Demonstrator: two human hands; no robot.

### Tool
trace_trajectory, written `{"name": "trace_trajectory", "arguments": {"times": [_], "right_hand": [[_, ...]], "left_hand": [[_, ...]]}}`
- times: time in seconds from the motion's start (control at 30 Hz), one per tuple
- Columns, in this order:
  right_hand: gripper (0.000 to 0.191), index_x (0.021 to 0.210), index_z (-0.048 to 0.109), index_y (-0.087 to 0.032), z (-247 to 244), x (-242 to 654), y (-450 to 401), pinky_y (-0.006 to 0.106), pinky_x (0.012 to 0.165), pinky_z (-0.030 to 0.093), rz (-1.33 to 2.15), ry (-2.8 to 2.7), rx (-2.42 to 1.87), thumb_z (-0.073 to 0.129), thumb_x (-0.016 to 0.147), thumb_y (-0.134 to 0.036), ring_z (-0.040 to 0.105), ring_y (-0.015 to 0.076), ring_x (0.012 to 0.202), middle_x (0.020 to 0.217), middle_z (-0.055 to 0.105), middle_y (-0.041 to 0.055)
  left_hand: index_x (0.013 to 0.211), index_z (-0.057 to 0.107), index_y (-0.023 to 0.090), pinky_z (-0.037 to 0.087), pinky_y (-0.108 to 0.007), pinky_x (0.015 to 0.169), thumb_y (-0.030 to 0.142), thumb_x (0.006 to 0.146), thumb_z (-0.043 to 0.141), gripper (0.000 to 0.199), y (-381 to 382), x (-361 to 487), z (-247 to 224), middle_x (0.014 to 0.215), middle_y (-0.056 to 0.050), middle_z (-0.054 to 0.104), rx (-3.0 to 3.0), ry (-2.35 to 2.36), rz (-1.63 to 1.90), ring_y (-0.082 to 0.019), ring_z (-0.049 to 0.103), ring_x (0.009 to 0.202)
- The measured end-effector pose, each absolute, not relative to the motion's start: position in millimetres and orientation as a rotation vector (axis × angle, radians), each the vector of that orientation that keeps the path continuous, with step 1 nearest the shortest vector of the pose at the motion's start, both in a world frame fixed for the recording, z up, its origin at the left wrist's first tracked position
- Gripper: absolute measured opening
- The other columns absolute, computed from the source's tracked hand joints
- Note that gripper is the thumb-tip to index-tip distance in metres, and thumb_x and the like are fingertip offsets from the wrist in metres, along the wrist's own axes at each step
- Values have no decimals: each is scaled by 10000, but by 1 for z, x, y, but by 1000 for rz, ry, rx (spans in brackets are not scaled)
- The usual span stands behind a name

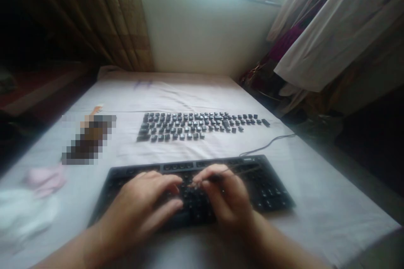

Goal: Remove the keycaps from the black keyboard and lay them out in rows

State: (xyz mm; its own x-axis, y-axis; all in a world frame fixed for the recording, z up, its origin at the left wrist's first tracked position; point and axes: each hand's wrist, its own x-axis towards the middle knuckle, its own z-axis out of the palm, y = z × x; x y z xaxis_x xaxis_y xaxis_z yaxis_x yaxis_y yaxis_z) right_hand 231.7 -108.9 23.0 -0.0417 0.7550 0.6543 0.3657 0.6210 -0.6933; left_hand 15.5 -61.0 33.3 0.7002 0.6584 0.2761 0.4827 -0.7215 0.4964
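Note:
A black computer keyboard [271, 191] lies on the pale cloth, with keys missing from at least its middle part. My left hand [145, 199] rests over its left half, thumb and index finger apart with nothing visible between them. Over the middle, my right hand [229, 197] is closed on a thin tool with a dark handle [217, 178]. The tool's end, blurred near the fingertips, points down at the keyboard; its exact kind cannot be made out. Behind the keyboard, loose black keycaps [225, 125] are laid out in several rows.
The keyboard's cable [268, 143] runs to the right edge of the cloth-covered surface [318, 201]. On the left lie a pink cloth [46, 180], a white cloth [25, 212] and a pixelated dark object [88, 141]. Hanging clothes [318, 50] and a curtain [126, 21] flank the wall.

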Motion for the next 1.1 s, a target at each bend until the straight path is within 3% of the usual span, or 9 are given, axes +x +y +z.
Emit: {"name": "trace_trajectory", "arguments": {"times": [0.23,0.67,1.1], "right_hand": [[321,1123,561,-187,19,224,-113,253,738,577,356,-1711,-803,514,865,0,699,154,824,905,702,62],[392,1179,531,-225,17,223,-116,285,752,591,393,-1766,-771,512,863,5,707,174,853,943,713,67],[353,1122,559,-215,22,222,-117,291,791,593,350,-1765,-803,534,860,20,699,179,941,970,708,86]], "left_hand": [[1077,612,272,477,-291,774,343,859,677,238,-67,18,30,952,22,738,2413,872,605,-189,686,855],[947,669,241,498,-283,793,266,851,626,108,-71,22,36,910,2,737,2155,924,551,-180,677,849],[924,669,198,499,-244,667,276,817,622,140,-66,25,40,777,26,679,1706,952,445,-144,621,710]]}}
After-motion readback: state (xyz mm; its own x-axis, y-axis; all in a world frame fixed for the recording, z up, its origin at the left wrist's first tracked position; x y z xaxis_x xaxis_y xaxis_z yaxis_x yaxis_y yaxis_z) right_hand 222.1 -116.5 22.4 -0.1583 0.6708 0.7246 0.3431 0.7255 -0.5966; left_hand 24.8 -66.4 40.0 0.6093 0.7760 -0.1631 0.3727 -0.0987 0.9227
